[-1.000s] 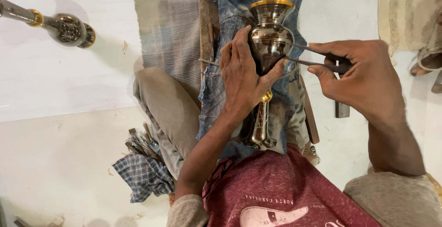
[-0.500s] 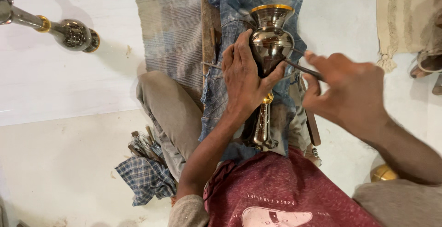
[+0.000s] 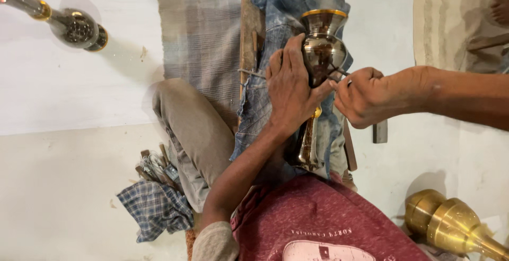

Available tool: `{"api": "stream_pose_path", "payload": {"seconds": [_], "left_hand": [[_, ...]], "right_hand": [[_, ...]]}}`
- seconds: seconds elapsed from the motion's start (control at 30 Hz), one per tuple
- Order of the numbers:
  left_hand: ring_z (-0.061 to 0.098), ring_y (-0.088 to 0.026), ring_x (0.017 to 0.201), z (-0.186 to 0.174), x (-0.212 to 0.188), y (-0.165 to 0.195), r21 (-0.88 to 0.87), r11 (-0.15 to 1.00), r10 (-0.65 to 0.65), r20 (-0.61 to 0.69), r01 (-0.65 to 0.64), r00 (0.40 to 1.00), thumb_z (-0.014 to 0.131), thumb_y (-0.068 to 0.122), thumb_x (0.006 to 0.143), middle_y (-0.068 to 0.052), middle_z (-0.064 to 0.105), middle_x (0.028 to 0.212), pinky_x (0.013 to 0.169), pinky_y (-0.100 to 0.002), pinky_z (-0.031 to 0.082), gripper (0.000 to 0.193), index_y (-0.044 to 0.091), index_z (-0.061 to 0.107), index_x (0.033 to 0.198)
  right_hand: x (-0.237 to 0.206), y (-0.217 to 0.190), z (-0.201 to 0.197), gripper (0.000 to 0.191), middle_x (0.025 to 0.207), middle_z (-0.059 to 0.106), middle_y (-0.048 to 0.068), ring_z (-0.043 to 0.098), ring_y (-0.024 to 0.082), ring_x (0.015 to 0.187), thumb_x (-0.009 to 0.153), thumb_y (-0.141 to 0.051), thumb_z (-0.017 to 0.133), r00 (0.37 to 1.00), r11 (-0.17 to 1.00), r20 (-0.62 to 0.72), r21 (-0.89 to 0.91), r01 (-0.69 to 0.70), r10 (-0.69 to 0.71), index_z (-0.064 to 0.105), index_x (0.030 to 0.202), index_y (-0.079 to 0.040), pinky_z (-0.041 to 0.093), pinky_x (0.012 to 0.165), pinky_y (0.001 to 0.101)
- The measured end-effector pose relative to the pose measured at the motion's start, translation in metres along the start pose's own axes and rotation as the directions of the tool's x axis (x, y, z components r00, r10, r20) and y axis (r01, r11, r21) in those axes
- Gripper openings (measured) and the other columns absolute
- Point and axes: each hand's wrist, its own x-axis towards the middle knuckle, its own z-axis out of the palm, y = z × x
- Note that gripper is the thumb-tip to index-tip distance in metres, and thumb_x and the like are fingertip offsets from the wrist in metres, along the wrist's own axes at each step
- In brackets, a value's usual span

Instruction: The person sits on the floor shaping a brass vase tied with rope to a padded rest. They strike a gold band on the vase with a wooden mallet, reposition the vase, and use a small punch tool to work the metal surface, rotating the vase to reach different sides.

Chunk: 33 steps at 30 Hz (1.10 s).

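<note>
**Both hands on a metal vase, thin tool at its belly**

Nearest the camera, at the bottom of the frame, is the person's red shirt [image 3: 318,224], with a bent knee in grey trousers [image 3: 193,134] to the left. At the lower left a checked cloth [image 3: 154,208] lies on the floor beside a small heap of tools [image 3: 156,165]. At the lower right stands a brass piece [image 3: 450,224], unpolished gold in colour.

In the middle of the frame the left hand [image 3: 289,89] is spread and pressed around the side of a shiny dark metal vase [image 3: 321,46], grasping it and holding it down on a strip of worn denim [image 3: 281,6] laid over a wooden plank [image 3: 245,28]. The right hand [image 3: 363,96] comes in from the right edge, clenched around a thin metal tool [image 3: 339,73] whose tip meets the belly of the vase. The vase lies with its gold-rimmed mouth toward the top of the frame and its stem toward the body.

The vase surface looks plain where it shows; how much has been worked I cannot tell, so I judge the job to be under way, not finished.

Farther off, a striped mat [image 3: 199,22] lies left of the plank, and at the upper left another metal piece [image 3: 74,28] rests on the white floor [image 3: 63,91].
</note>
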Motion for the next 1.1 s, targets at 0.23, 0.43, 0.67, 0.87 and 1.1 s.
{"api": "stream_pose_path", "payload": {"seconds": [0.23, 0.43, 0.67, 0.87, 1.1], "left_hand": [[0.045, -0.038, 0.133, 0.002, 0.002, 0.001, 0.009, 1.000, -0.026, 0.019, 0.026, 0.999, 0.067, 0.063, 0.088, -0.018, 0.048, 0.150, 0.113, -0.056, 0.036, 0.096, 0.002, 0.034, 0.154], [0.045, -0.039, 0.136, -0.002, 0.002, 0.007, 0.024, 0.999, -0.036, 0.029, 0.035, 0.999, 0.070, 0.059, 0.088, -0.018, 0.047, 0.151, 0.116, -0.055, 0.035, 0.095, 0.002, 0.034, 0.154], [0.041, -0.041, 0.136, -0.004, 0.006, 0.014, 0.054, 0.997, -0.050, 0.077, 0.046, 0.996, 0.072, 0.048, 0.083, -0.021, 0.044, 0.150, 0.114, -0.058, 0.031, 0.095, -0.001, 0.030, 0.153], [0.039, -0.040, 0.139, 0.002, 0.003, 0.017, 0.073, 0.995, -0.070, 0.100, 0.063, 0.993, 0.067, 0.043, 0.093, -0.022, 0.044, 0.153, 0.116, -0.058, 0.029, 0.085, 0.000, 0.030, 0.156], [0.038, -0.040, 0.139, 0.004, 0.002, 0.015, 0.040, 0.998, -0.061, 0.122, 0.056, 0.991, 0.050, 0.042, 0.103, -0.023, 0.044, 0.152, 0.121, -0.058, 0.024, 0.072, -0.001, 0.030, 0.157]], "right_hand": [[0.004, -0.003, -0.010, 0.038, 0.044, 0.025, -0.010, 0.022, 0.001, 0.033, 0.093, -0.024, 0.058, 0.951, 0.963, 0.225, 0.119, -0.242, 0.211, 0.047, 0.056, -0.017, 0.020, 0.030, 0.0218], [-0.020, -0.027, -0.027, 0.047, 0.052, 0.053, -0.001, 0.042, 0.004, 0.031, 0.085, -0.031, 0.071, 0.521, 0.364, 0.592, 0.372, -0.854, 0.615, 0.078, 0.129, -0.019, 0.030, 0.032, 0.0259], [-0.002, -0.074, -0.027, 0.029, 0.082, 0.075, 0.008, 0.066, 0.018, 0.058, 0.091, -0.028, 0.082, -0.082, -0.445, 0.564, 0.544, -0.711, 0.822, 0.079, 0.115, -0.012, 0.047, 0.053, 0.0306], [0.020, -0.091, -0.034, 0.030, 0.078, 0.076, 0.012, 0.060, 0.009, 0.054, 0.089, -0.017, 0.083, -0.281, -0.829, 0.781, 0.504, -0.242, 0.557, 0.076, 0.112, 0.001, 0.043, 0.048, 0.0247], [0.040, -0.103, -0.038, 0.020, 0.071, 0.068, 0.007, 0.053, 0.005, 0.059, 0.097, -0.016, 0.074, -0.296, -0.885, 0.865, 0.452, 0.113, 0.404, 0.075, 0.104, 0.003, 0.041, 0.052, 0.0224]]}}
